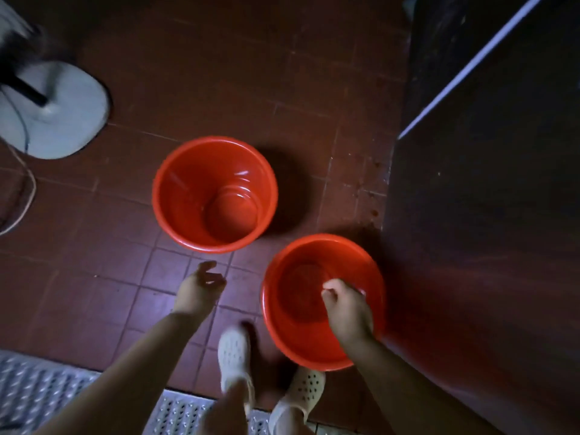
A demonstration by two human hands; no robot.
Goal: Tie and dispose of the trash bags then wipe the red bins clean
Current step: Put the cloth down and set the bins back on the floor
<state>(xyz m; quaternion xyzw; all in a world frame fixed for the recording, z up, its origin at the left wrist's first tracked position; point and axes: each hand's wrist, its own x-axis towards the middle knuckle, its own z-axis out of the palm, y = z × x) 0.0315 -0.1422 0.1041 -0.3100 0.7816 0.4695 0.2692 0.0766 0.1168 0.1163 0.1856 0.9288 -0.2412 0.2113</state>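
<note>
two red bins (215, 194) stand apart; left hand (201, 288) loosely curled, right hand (346, 309) gripping the nearer bin's (323, 301) rim.

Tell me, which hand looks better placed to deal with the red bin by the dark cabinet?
The right hand: it is already over the near red bin, fingers curled. The left hand hangs over the floor tiles, between both bins.

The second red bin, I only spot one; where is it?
In the head view, lower right: the red bin sits under the right hand, beside the dark cabinet.
</note>
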